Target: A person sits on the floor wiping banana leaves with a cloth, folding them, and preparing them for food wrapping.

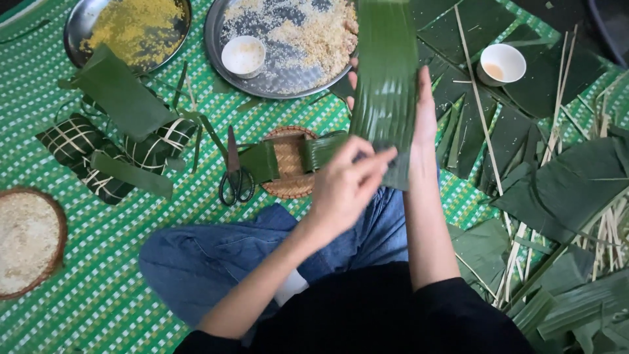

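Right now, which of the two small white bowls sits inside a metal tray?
The left white bowl, resting in the round metal tray among the grains. The other bowl sits on leaves at right.
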